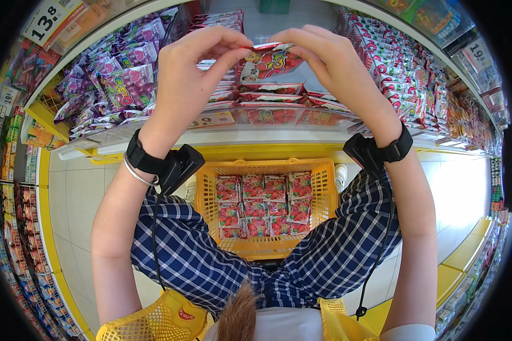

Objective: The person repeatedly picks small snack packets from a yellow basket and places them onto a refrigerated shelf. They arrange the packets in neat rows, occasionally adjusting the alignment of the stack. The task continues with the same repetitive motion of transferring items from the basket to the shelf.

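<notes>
Between my two hands hangs a red and white candy packet printed with strawberries, above the shelf. My left hand pinches its upper left corner between thumb and fingers. At the upper right corner, my right hand grips the packet's edge. Just below it, a row of matching strawberry packets stands behind a clear plastic shelf front. On the floor between my legs is a yellow plastic basket, holding several flat rows of strawberry packets.
Purple grape candy packets are heaped on the left of the shelf. More red and white packets crowd its right side. Price tags hang at the upper left. Stocked racks stand along the left aisle.
</notes>
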`<state>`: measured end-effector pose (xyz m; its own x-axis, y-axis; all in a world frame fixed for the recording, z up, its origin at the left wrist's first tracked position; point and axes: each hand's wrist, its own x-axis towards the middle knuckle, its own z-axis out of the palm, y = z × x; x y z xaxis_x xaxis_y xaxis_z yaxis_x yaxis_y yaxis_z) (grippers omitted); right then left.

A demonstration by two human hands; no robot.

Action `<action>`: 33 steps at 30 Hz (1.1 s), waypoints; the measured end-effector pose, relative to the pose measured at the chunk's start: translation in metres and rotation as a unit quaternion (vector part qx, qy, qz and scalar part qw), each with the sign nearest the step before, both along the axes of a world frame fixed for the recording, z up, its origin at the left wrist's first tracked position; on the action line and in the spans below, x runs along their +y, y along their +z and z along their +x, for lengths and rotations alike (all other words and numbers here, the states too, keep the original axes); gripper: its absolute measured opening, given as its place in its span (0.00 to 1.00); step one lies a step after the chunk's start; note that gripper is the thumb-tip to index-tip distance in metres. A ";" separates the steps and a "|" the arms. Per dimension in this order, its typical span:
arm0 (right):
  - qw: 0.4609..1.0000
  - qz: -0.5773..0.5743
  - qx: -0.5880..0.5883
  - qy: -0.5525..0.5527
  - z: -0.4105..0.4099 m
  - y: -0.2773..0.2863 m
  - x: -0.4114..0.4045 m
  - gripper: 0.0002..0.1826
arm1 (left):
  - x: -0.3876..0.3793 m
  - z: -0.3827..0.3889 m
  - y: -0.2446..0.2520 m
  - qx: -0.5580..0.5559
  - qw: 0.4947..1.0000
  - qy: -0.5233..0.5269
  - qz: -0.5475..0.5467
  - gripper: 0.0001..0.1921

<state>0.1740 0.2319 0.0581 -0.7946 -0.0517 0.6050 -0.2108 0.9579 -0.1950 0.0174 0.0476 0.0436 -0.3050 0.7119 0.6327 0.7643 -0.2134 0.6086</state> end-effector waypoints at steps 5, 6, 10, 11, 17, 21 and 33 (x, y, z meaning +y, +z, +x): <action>0.999 -0.030 -0.006 0.027 -0.001 -0.002 0.002 0.16 | 0.001 -0.002 -0.003 0.004 1.000 -0.001 0.008 0.06; 0.999 -0.031 -0.006 0.027 -0.001 -0.002 0.002 0.16 | 0.003 -0.002 -0.004 -0.003 1.000 0.003 0.017 0.06; 0.999 -0.030 -0.004 0.035 -0.003 -0.003 0.004 0.16 | 0.002 0.000 -0.003 -0.001 1.000 0.005 0.018 0.07; 0.999 -0.018 -0.003 0.032 -0.004 -0.003 0.005 0.16 | 0.002 -0.001 -0.002 0.006 1.000 0.003 0.007 0.06; 0.999 -0.028 -0.032 0.023 -0.005 -0.002 0.005 0.13 | -0.001 -0.002 -0.002 0.016 1.000 -0.003 -0.001 0.05; 0.998 -0.031 -0.037 0.036 -0.004 -0.002 0.006 0.13 | -0.003 0.000 0.003 0.024 0.999 -0.023 -0.026 0.06; 0.997 -0.046 -0.048 0.032 -0.003 -0.004 0.009 0.12 | -0.005 -0.008 -0.006 0.026 0.991 -0.022 -0.132 0.06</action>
